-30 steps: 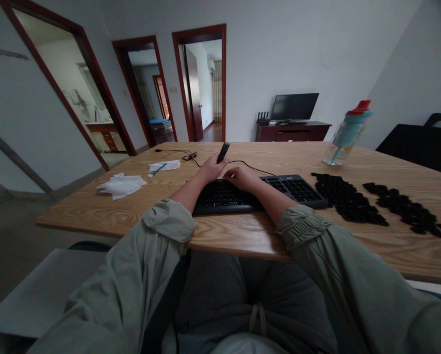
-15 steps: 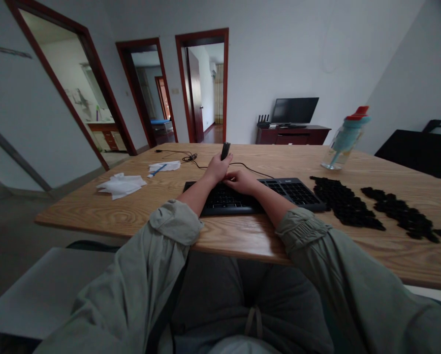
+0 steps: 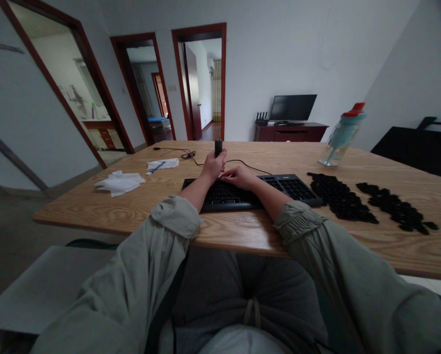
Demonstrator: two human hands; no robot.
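Right now we sit at a wooden table (image 3: 242,231) that fills the middle of the frame, both forearms reaching forward over its near edge. Our left hand (image 3: 212,167) is clenched around a small dark stick-shaped tool (image 3: 218,147), held upright just above centre; what the tool is we cannot tell. Our right hand (image 3: 241,177) lies touching the left hand, palm down on the black keyboard (image 3: 287,189), fingers loosely curled and grasping nothing that we can see. The keyboard sits flat at centre frame, long side toward us, with its right half bare of our hands. A thin black cable (image 3: 183,155) runs from behind the hands toward the upper left of the tabletop.

To the right of the keyboard, two patches of small black keycaps (image 3: 338,196) are spread flat on the wood, the nearer patch just beside the keyboard's end and the second (image 3: 395,211) farther right, apart from the first. Behind them, at upper right, stands a clear bottle (image 3: 340,137) with a teal and red top. At left on the table lie crumpled white tissues (image 3: 119,183), and beyond them a white sheet with a blue pen (image 3: 157,167) on it.
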